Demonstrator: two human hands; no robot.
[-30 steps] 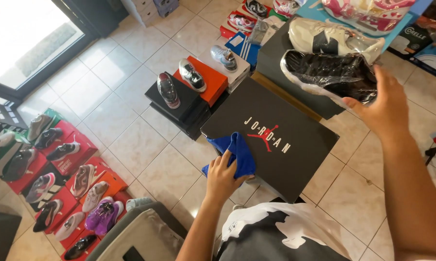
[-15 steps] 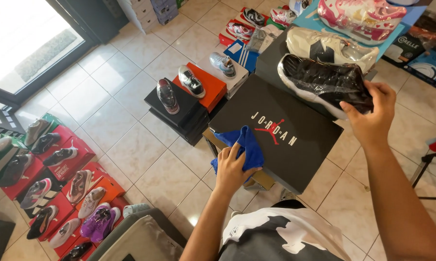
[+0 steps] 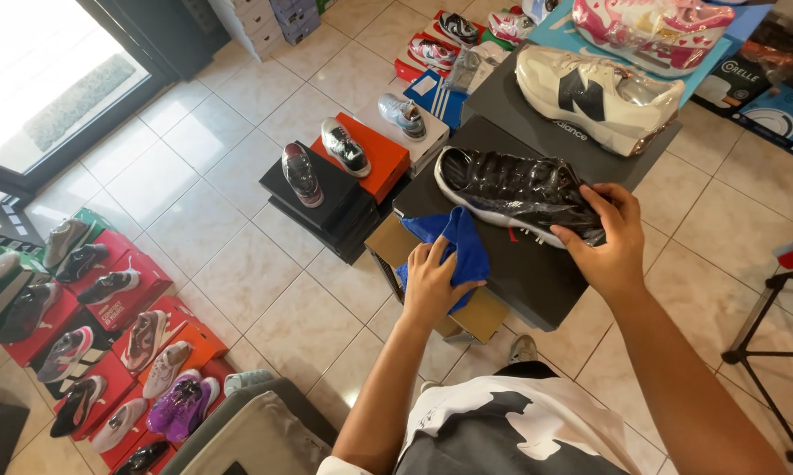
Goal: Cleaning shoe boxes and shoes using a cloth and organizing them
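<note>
— Item one, the surface and room?

— A black shoebox lid [image 3: 537,273] is serving as the work surface, sitting on a tan cardboard box [image 3: 480,312] over a beige tiled floor [image 3: 229,255]. A bright doorway [image 3: 44,88] is showing far to the lid's left.

— The hands?

— The left hand [image 3: 431,286] is pressing a blue cloth [image 3: 456,246] onto the lid's near left edge, fingers lying close together and flat on the fabric. The right hand [image 3: 612,242] is gripping the heel of a glossy black sneaker [image 3: 515,189], fingers curled over its top, thumb hidden. The sneaker is resting on the lid, just beyond the cloth.

— Counts?

— One black sneaker and one cloth are being handled. One cream sneaker [image 3: 594,92] is sitting on a grey box behind the lid. Three single shoes are standing on boxes to the lid's left: one on a black box [image 3: 313,189], one on an orange box [image 3: 370,154], one on white. Rows of shoes on red boxes [image 3: 106,299] are lining the floor farther left; their number cannot be told.
</note>
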